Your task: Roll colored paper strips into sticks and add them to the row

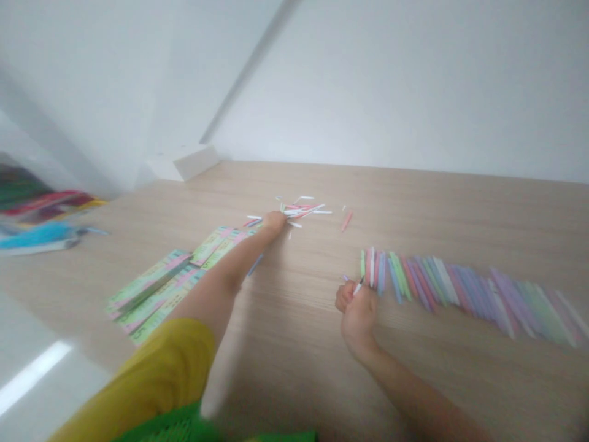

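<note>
Bright hazy light, soft shadows on table (304,344), white glare on floor (34,374), strips (448,282) blurred at right

The head-worn camera looks forward and down from the near side, across the counter (442,215) to the far wall (391,86).

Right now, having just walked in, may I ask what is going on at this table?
Someone is working with both bare hands at a table. The left hand is at a loose pile of thin strips; blur hides whether it grips any. The right hand holds a slim white piece near the left end of a long row of coloured strips lying side by side. Printed green and pink pieces lie towards the table's left.
</note>
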{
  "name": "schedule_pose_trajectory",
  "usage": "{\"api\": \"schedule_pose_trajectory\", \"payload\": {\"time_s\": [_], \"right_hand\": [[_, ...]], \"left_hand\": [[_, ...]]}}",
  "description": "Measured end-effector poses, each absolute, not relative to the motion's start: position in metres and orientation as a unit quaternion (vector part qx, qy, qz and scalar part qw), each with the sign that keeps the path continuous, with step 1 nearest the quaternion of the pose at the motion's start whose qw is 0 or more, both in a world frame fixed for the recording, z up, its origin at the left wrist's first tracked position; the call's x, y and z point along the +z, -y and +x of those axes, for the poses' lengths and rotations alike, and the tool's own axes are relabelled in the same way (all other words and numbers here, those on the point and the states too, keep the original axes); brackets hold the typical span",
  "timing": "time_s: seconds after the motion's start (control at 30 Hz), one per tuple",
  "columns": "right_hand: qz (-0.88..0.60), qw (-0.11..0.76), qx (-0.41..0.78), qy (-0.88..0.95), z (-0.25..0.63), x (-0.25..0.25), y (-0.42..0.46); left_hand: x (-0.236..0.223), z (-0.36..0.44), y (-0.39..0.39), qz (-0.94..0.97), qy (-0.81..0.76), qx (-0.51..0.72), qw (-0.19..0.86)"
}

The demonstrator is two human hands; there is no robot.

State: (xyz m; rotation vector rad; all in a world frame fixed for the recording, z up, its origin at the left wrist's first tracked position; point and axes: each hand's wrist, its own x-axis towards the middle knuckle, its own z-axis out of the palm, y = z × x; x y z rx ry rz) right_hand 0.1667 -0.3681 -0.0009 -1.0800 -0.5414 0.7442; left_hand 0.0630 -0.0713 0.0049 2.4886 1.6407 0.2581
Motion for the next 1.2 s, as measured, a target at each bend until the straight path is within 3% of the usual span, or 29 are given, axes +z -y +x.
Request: {"api": "schedule_pose_trajectory", "payload": {"time_s": [0.2,0.3,0.43,0.57,0.7,0.8,1.2], "right_hand": [[-0.458,0.784,0.355,0.221,0.175,0.019,0.372],[-0.48,0.776,0.335,0.235,0.174,0.019,0.37],[-0.599,0.699,0.238,0.311,0.168,0.001,0.369],[-0.675,0.582,0.104,0.441,0.168,-0.029,0.376],[-0.655,0.457,-0.079,0.597,0.169,-0.05,0.381],[-0.645,0.387,-0.151,0.642,0.165,-0.054,0.381],[-0.73,0.222,-0.161,0.626,0.158,-0.057,0.371]], "left_hand": [[0.015,0.064,0.095,0.816,-0.564,0.119,0.05],[0.022,0.059,0.131,0.813,-0.521,0.252,0.06],[0.021,0.051,0.218,0.733,-0.375,0.497,0.276],[0.007,0.04,0.302,0.56,-0.297,0.587,0.503],[-0.009,0.029,0.337,0.423,-0.308,0.576,0.629],[-0.022,0.025,0.34,0.352,-0.294,0.518,0.722],[-0.054,0.027,0.325,0.188,-0.12,0.357,0.907]]}}
